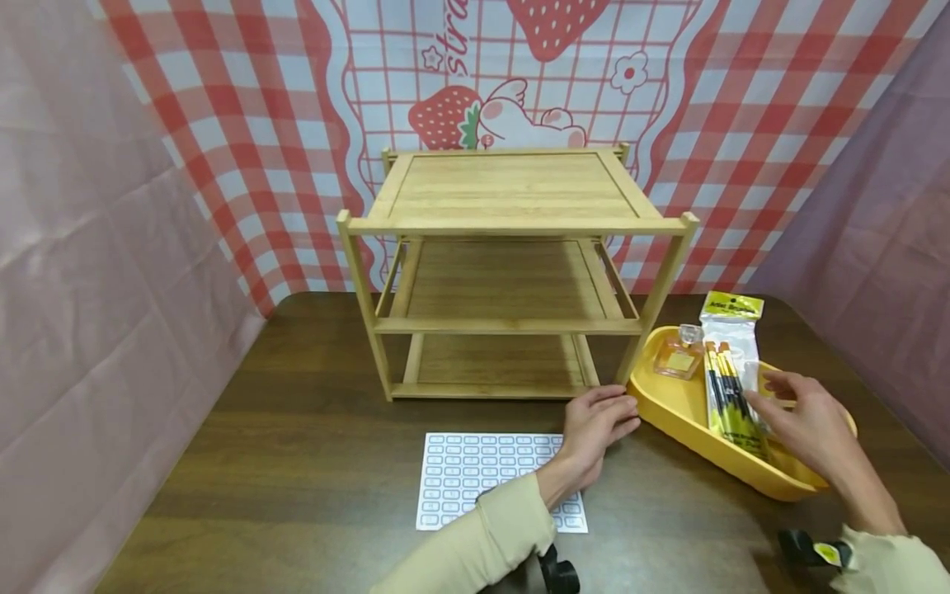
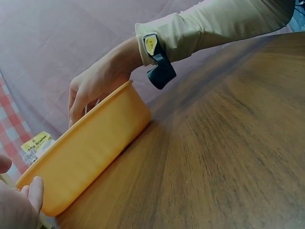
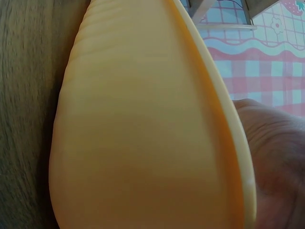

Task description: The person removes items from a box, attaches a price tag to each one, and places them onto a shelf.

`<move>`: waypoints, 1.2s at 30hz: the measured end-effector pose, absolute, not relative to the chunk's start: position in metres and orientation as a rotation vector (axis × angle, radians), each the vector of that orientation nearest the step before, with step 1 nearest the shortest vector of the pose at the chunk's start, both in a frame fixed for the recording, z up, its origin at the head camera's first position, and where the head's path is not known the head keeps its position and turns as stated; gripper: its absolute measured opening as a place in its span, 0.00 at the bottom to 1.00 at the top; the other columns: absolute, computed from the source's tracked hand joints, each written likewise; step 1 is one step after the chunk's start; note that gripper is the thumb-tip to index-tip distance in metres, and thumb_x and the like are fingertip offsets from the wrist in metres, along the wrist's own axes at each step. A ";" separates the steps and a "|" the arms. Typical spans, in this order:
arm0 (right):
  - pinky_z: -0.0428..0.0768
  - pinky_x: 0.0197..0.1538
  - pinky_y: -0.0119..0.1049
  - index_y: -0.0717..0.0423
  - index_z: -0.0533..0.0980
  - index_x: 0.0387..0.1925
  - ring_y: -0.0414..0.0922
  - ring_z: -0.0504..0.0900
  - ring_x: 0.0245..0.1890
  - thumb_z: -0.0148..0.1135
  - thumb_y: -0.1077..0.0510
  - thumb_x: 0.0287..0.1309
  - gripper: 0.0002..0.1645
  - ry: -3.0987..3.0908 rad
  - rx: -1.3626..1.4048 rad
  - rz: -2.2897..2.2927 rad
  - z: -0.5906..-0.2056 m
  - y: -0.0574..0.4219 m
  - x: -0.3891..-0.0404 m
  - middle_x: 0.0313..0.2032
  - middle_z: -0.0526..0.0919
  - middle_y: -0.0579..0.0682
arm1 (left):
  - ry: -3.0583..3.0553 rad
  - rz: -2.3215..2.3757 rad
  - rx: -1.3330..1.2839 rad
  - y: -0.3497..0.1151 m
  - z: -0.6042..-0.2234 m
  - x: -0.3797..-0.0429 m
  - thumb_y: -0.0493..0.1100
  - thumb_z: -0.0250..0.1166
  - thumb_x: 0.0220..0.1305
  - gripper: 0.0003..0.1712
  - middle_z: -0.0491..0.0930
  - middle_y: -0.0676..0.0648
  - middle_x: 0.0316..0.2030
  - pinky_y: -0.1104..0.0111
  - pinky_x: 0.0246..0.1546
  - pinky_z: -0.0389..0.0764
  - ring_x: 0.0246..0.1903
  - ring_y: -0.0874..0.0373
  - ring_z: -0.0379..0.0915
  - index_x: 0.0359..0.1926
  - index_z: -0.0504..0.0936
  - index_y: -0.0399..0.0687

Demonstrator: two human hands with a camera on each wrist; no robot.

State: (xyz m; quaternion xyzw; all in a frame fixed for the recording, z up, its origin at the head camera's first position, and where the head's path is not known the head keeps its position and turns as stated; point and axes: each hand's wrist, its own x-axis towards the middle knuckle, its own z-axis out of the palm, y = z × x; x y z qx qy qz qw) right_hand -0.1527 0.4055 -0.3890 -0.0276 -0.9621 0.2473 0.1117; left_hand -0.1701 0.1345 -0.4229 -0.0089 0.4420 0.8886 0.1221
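A yellow tray (image 1: 693, 425) stands on the table to the right of a wooden shelf. Inside it are a glass perfume bottle (image 1: 679, 355) and a pack of paint brushes (image 1: 729, 392), whose header rises past the far rim. My left hand (image 1: 599, 427) has its fingers extended at the tray's left end, close to the shelf's front leg. Over the tray's right part, my right hand (image 1: 809, 421) reaches in with bent fingers beside the brush pack. Something clear shows near those fingertips; whether they grip it is hidden. The tray's wall (image 3: 143, 119) fills most of the right wrist view.
The three-tier wooden shelf (image 1: 512, 225) stands at the back middle. A white sheet of small printed labels (image 1: 460, 474) lies in front of it, partly under my left forearm. Checked cloth (image 1: 275, 165) hangs behind, with pink cloth at both sides.
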 end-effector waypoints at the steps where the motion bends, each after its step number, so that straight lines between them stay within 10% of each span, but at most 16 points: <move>1: 0.82 0.42 0.62 0.83 0.68 0.58 0.76 0.78 0.47 0.62 0.51 0.72 0.35 -2.830 -0.087 0.722 -0.389 0.406 -0.153 0.50 0.75 0.80 | 1.287 2.595 -0.036 0.136 -0.423 -0.170 0.23 0.65 0.63 0.15 0.84 0.33 0.41 0.64 0.43 0.88 0.37 0.53 0.82 0.51 0.79 0.26; 16: 0.76 0.47 0.67 0.83 0.68 0.59 0.76 0.75 0.51 0.60 0.51 0.74 0.35 -2.856 -0.111 0.722 -0.391 0.409 -0.159 0.51 0.76 0.80 | 1.277 2.616 -0.066 0.146 -0.422 -0.172 0.23 0.65 0.62 0.14 0.85 0.34 0.39 0.58 0.47 0.87 0.37 0.51 0.82 0.49 0.79 0.28; 24: 0.77 0.42 0.47 0.82 0.68 0.59 0.74 0.77 0.51 0.60 0.52 0.74 0.33 -2.865 -0.089 0.742 -0.391 0.409 -0.162 0.50 0.78 0.78 | 1.259 2.647 -0.103 0.151 -0.423 -0.174 0.22 0.65 0.60 0.13 0.84 0.37 0.35 0.57 0.47 0.87 0.34 0.53 0.82 0.46 0.80 0.30; 32: 0.77 0.48 0.65 0.82 0.67 0.60 0.74 0.76 0.52 0.59 0.51 0.75 0.34 -2.893 -0.114 0.763 -0.391 0.410 -0.163 0.51 0.76 0.79 | 1.253 2.670 -0.122 0.155 -0.424 -0.177 0.21 0.65 0.59 0.12 0.82 0.43 0.31 0.61 0.45 0.88 0.32 0.55 0.80 0.43 0.80 0.32; 36: 0.79 0.41 0.51 0.81 0.71 0.56 0.68 0.78 0.45 0.60 0.50 0.74 0.32 -2.901 -0.129 0.736 -0.392 0.412 -0.164 0.47 0.78 0.76 | 1.244 2.684 -0.138 0.158 -0.424 -0.177 0.21 0.66 0.58 0.12 0.81 0.43 0.30 0.64 0.42 0.88 0.31 0.56 0.80 0.43 0.79 0.33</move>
